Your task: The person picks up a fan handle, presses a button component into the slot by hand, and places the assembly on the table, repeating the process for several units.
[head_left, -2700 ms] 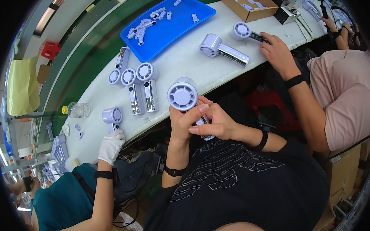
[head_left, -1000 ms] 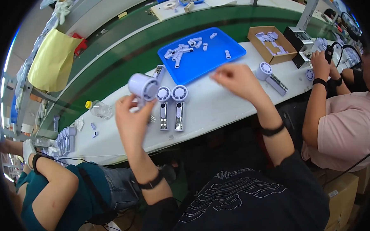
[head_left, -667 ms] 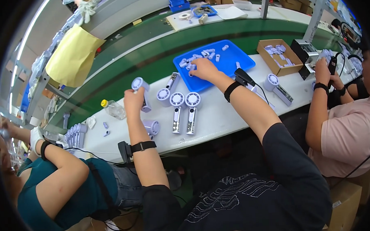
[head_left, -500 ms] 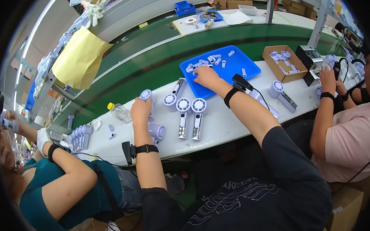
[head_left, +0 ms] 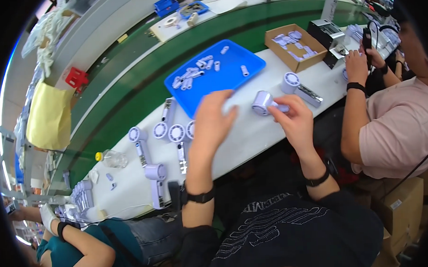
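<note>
My right hand [head_left: 293,116] is shut on a lilac hand-held fan [head_left: 262,102], held just above the white table [head_left: 252,136], its round head turned left. My left hand [head_left: 214,120] hovers to the left of it, fingers spread and holding nothing, over the front edge of a blue tray [head_left: 239,53]. Several small lilac parts [head_left: 192,75] lie in the tray. Left of that hand a row of lilac fans [head_left: 168,133] lies on the table, and one more fan [head_left: 156,176] lies nearer me.
Another fan [head_left: 295,84] lies right of my hands. A cardboard box [head_left: 272,38] of lilac parts stands behind it. A green conveyor belt [head_left: 140,74] runs along the back. A person in pink [head_left: 395,125] sits right, a gloved person [head_left: 75,244] left. A small bottle [head_left: 111,158] stands near the row.
My left hand left its fan on the table at the left and moved right. My right hand drew back from the blue tray and now holds a fan.
</note>
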A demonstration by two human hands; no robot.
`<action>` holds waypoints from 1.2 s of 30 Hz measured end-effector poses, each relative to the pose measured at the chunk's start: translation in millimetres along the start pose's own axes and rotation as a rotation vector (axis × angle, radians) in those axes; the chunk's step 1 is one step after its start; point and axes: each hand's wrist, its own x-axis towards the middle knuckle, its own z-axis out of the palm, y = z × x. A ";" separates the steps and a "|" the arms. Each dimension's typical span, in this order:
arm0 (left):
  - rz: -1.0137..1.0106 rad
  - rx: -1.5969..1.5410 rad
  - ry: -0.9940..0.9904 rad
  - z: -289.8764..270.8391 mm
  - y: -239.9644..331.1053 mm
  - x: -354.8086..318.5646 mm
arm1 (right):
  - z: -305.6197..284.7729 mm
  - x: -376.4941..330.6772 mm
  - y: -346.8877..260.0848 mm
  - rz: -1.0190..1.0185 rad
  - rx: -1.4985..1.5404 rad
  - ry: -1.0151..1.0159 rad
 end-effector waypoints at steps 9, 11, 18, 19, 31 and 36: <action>-0.186 -0.147 -0.201 104.2 16.3 12.8 | -51.1 -69.7 11.6 0.211 0.184 0.034; -0.210 -0.148 -0.192 82.7 21.0 9.0 | -49.8 -70.5 14.9 0.212 0.208 0.031; -0.679 0.126 -0.434 -23.5 64.3 -27.1 | -17.3 -52.0 16.5 0.130 0.227 -0.026; -0.721 0.163 -0.499 -24.4 62.7 -25.1 | -11.0 -49.1 15.0 0.146 0.237 -0.029; 0.093 0.050 -0.194 -7.6 11.3 -85.9 | 35.8 -56.7 14.9 -0.332 -0.124 -0.323; 0.208 0.011 -0.226 1.7 4.0 -85.6 | 25.0 -59.2 15.6 -0.204 -0.119 -0.354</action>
